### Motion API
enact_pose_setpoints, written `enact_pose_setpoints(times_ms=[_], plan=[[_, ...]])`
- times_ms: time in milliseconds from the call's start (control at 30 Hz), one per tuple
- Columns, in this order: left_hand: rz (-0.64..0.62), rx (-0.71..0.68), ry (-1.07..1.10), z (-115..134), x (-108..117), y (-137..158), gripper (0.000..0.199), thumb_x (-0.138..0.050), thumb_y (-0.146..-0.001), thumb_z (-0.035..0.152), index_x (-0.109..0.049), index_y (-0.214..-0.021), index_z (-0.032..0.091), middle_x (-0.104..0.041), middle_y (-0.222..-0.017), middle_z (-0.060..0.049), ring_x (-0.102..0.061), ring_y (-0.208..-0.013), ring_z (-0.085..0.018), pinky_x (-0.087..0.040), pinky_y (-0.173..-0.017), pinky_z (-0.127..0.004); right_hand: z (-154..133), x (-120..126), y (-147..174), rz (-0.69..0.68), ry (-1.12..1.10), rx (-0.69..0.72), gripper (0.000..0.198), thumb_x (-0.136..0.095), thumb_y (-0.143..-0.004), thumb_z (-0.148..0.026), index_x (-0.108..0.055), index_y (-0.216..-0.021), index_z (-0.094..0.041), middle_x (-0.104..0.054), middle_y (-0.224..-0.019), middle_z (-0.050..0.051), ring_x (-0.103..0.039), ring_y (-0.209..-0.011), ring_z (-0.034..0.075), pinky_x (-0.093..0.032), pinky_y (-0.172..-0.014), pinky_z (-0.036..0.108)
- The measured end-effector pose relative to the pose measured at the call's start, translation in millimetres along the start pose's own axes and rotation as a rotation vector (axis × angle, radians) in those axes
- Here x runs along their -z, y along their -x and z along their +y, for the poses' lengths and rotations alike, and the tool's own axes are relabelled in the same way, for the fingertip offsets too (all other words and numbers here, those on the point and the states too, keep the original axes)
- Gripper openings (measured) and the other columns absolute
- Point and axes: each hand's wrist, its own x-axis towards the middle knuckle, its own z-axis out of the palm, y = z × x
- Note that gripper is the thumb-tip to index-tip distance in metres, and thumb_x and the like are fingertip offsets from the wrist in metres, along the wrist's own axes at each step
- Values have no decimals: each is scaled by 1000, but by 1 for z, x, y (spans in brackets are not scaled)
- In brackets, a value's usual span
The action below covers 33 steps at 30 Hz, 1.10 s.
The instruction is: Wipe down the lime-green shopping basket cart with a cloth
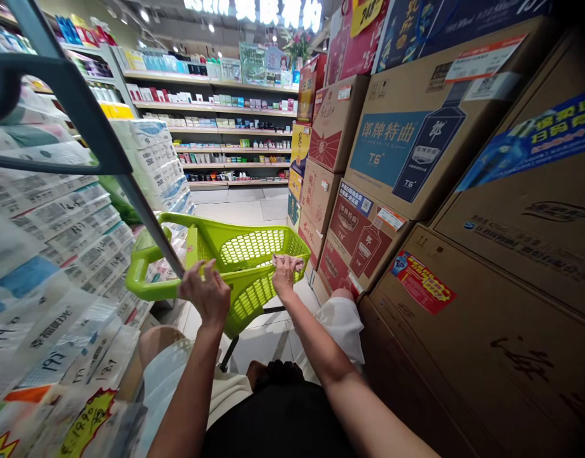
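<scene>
A lime-green plastic shopping cart with slotted basket walls stands in front of me, between my knees. My left hand is closed on the cart's near rim, right where a grey pole comes down to it. That pole slants up to the top left and carries a dark looped handle. On the right part of the rim, my right hand presses a crumpled pale pink cloth, fingers curled over it. The underside of both grips is hidden.
Stacked cardboard cartons rise close on my right. Wrapped paper packs are piled close on my left. Beyond the cart lie a tiled floor and shelves of small boxes and bottles.
</scene>
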Motion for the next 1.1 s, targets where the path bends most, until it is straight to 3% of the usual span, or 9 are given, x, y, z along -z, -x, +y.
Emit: enact_pose_setpoints(times_ms=[67,133,300,467,633,800,867,1000,1100], plan=[[163,119,32,-7,8,1,43,-43,-99,32,-54,-136,12,-43,-151,-25,-32,-145,-39,-22,-115,-63,-14,-3,8,-59,-29,119,67,-47,-73,5,-66,-133,-18,-56,-136,15,-41,-130,32,-44,-105,48],[218,149,53,-13,13,0,51,-44,-98,30,-44,-144,9,-38,-155,-28,-30,-148,-38,-20,-117,-64,-25,-4,13,-112,-55,210,67,-48,-74,4,-66,-134,-21,-57,-137,13,-42,-129,31,-42,-108,49],[168,159,97,-19,13,-5,47,-43,-95,20,-44,-141,13,-57,-141,-22,-49,-135,-32,-18,-118,-60,-50,-2,19,-81,-95,55,64,-46,-75,5,-68,-131,-18,-62,-128,15,-45,-126,32,-41,-109,53],[177,204,122,-16,11,-5,44,-42,-95,20,-45,-138,14,-58,-142,-22,-53,-132,-30,-23,-114,-55,-84,-2,31,-169,-162,381,68,-52,-83,-1,-55,-147,-24,-59,-139,11,-46,-127,29,-38,-112,50],[86,153,145,-16,20,-5,43,-37,-98,20,-44,-139,15,-69,-127,-18,-61,-123,-27,-24,-111,-51,-93,17,23,-172,-83,166,58,-54,-81,1,-68,-132,-22,-65,-125,11,-48,-123,30,-39,-111,52],[120,154,62,-8,24,-11,40,-34,-98,21,-51,-134,16,-70,-128,-16,-58,-127,-28,-23,-112,-52,-101,20,29,-170,-215,524,60,-51,-90,-6,-57,-144,-32,-59,-140,3,-48,-125,24,-41,-113,40],[68,94,51,-10,25,-15,39,-35,-99,24,-54,-131,17,-72,-123,-14,-61,-121,-28,-20,-115,-51,-94,15,32,-139,-215,459,57,-47,-92,-5,-59,-141,-30,-59,-139,4,-49,-125,24,-42,-112,40],[-22,17,31,-14,23,-24,32,-38,-97,31,-60,-118,18,-74,-103,-11,-66,-102,-27,-21,-116,-50,-81,-6,45,33,-191,89,53,-45,-91,-5,-57,-141,-21,-56,-139,14,-48,-130,28,-42,-113,49],[-13,32,-13,-12,21,-26,31,-39,-97,33,-60,-113,17,-74,-100,-12,-65,-100,-28,-24,-114,-50,-81,-24,55,80,-237,179,49,-48,-94,-9,-55,-141,-19,-52,-142,16,-46,-135,27,-41,-114,48]])
